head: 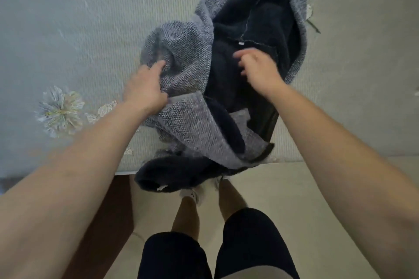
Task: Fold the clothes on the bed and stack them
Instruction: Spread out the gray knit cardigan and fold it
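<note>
Grey jacket [188, 52], small white label [241, 42], lettering illegible

Beige floor [283, 188], brown wooden board [108, 222], black shorts [249, 244]

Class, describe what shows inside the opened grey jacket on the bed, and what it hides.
Inside the grey jacket shows dark fleecy lining with a small white tag. The bed cover beneath it is hidden, as is anything lying there.

Grey knit jacket [188, 52] with dark fleece lining crumpled on pale flowered bed [79, 18], left hand [145, 88] touching its grey side, right hand [260, 70] blurred over the lining
</note>
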Motion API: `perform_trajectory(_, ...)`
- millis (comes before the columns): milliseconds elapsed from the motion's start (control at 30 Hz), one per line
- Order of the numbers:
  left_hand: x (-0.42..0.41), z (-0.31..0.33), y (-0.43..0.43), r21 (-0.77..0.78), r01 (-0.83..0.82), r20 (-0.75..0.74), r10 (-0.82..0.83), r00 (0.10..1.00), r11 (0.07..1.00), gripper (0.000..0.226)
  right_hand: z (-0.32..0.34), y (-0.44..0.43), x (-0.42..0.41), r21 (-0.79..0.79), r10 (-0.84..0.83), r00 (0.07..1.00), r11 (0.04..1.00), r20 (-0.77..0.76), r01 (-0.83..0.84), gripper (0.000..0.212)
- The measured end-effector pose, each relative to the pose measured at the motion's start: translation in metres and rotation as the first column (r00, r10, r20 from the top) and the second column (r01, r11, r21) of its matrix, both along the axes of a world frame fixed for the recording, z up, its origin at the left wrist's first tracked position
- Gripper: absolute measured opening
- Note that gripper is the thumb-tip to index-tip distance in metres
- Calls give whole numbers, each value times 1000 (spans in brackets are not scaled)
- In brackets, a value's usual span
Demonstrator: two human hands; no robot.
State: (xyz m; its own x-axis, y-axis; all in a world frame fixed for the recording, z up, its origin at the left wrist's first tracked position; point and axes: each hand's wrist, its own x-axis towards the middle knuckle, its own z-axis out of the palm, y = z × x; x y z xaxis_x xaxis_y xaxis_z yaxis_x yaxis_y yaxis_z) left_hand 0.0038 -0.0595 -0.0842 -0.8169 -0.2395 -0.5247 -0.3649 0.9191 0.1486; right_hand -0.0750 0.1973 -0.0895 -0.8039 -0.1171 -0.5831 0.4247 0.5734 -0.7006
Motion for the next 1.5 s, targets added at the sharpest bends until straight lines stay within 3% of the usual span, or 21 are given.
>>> perform_trajectory(67, 10, 3, 6, -20, -82, -126, 79, 989, 996, 68, -3, -3, -19, 155, -229, 971, 959, -68, 237, 40)
perform_trajectory(133, 20, 10, 13, 108, -113, -116, 126, 985, 988, 53, -6, -17, -27, 73, -246, 965, 968, 94, 239, 62)
perform_trajectory(200, 29, 21, 21, 434, -100, 71, 76, 995, 895, 41, -7, -36, -22, 30, -109, 974, 994, 198, 105, 83)
perform_trajectory(267, 36, 37, 31, 693, -116, 324, -163, 932, 711, 38, -11, -52, -10, 38, -53, 980, 998, 191, 46, 110)
perform_trajectory(333, 35, 44, 33, 755, -160, 482, -374, 793, 635, 37, -20, -59, 2, 105, -6, 990, 994, 143, -9, 98)
perform_trajectory(400, 24, 50, 27, 724, -227, 552, -350, 756, 651, 26, -27, -55, 14, 166, 75, 992, 982, 105, -91, 59)
perform_trajectory(433, 14, 53, 23, 702, -271, 541, -245, 805, 659, 25, -29, -50, 20, 166, 114, 989, 978, 96, -129, 48)
perform_trajectory(500, -8, 50, 16, 681, -381, 362, 165, 918, 625, 35, -25, -35, 37, 108, 207, 973, 970, 99, -218, 39)
perform_trajectory(533, -21, 46, 15, 685, -434, 201, 420, 885, 585, 30, -19, -25, 46, 55, 258, 961, 963, 101, -264, 36)
perform_trajectory(567, -35, 40, 14, 687, -473, 38, 622, 782, 552, 19, -13, -15, 56, -17, 299, 948, 954, 108, -299, 34)
perform_trajectory(633, -60, 24, 17, 680, -536, -76, 775, 627, 500, 11, 3, 4, 76, -217, 334, 930, 930, 152, -298, 34)
perform_trajectory(733, -74, 2, 52, 678, -630, 209, 723, 659, 379, 17, 30, 30, 98, -415, 316, 909, 891, 272, -185, 23)
perform_trajectory(833, -70, 1, 98, 710, -692, 521, 566, 639, 128, 11, 41, 53, 111, -534, 316, 862, 843, 396, -63, 20)
perform_trajectory(900, -66, 3, 116, 759, -647, 609, 427, 669, -69, 10, 37, 62, 120, -436, 354, 865, 881, 355, -182, 43)
perform_trajectory(933, -65, 7, 120, 772, -625, 619, 362, 697, -117, 12, 35, 67, 124, -340, 367, 864, 907, 343, -250, 59)
perform_trajectory(967, -64, 12, 123, 778, -617, 620, 299, 725, -118, 13, 34, 72, 126, -248, 369, 860, 923, 352, -294, 70)
perform_trajectory(1033, -66, 25, 126, 784, -620, 599, 228, 767, 24, 24, 38, 84, 126, -104, 354, 861, 935, 366, -340, 75)
perform_trajectory(1133, -79, 60, 111, 823, -498, 412, 316, 855, 274, 44, 63, 111, 112, 95, 264, 911, 947, 316, -308, 48)
perform_trajectory(1200, -88, 100, 91, 836, -410, 253, 405, 879, 366, 44, 95, 129, 94, 251, 152, 971, 948, 182, -195, 34)
perform_trajectory(1367, -107, 245, 67, 893, -239, 64, 418, 906, 382, 46, 219, 144, 57, 439, -14, 962, 888, -272, 137, 46)
perform_trajectory(1500, -96, 393, 69, 955, 8, -132, 401, 907, 295, 40, 338, 128, 74, 352, -65, 850, 892, -523, 285, 18)
